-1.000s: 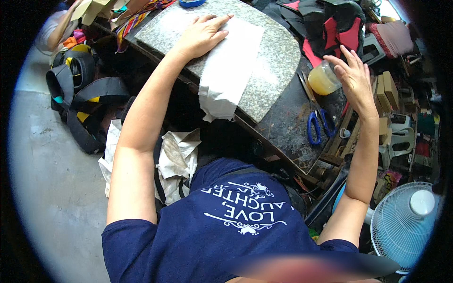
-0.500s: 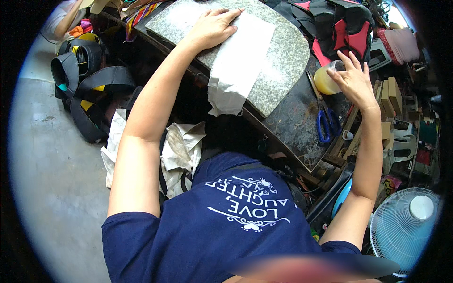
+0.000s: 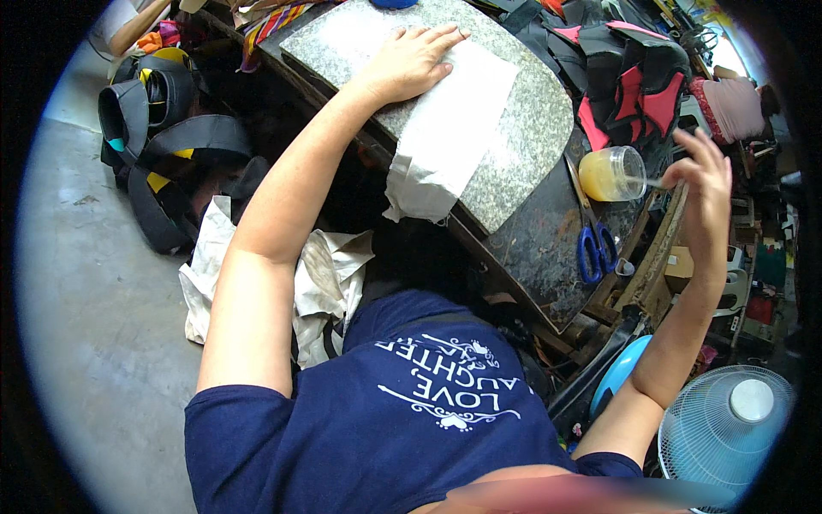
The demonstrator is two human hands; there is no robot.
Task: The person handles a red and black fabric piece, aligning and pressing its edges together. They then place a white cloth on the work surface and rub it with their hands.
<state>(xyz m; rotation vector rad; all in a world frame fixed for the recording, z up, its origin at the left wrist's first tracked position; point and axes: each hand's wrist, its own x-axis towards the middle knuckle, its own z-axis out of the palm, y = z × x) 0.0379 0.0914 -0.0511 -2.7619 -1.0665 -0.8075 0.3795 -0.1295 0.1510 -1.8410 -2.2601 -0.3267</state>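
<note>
My left hand (image 3: pixel 413 64) lies flat, fingers stretched out, over the top end of a white cloth strip (image 3: pixel 458 128). The strip is spread on a speckled grey stone slab (image 3: pixel 535 154), and its lower end hangs past the slab's near edge. At the right, my right hand (image 3: pixel 704 176) is beside the mouth of a clear jar (image 3: pixel 611 174) holding yellowish stuff. Thumb and forefinger pinch a thin pale stick (image 3: pixel 654 182) that reaches into the jar's mouth; its other end is hidden. Scissors (image 3: pixel 591 244) with blue handles lie on the dark tabletop by the jar.
Black-and-red padded pieces (image 3: pixel 629 86) are piled beyond the jar. A blue round object (image 3: pixel 394 2) sits at the slab's far edge. Black straps with yellow (image 3: pixel 167 158) hang at the left. A fan (image 3: pixel 728 428) stands at lower right. Another person's arm (image 3: pixel 137 27) shows at upper left.
My right hand has drawn away from the jar to the right, and a thin pale stick now shows between them. My left hand stays on the cloth. The view has shifted slightly.
</note>
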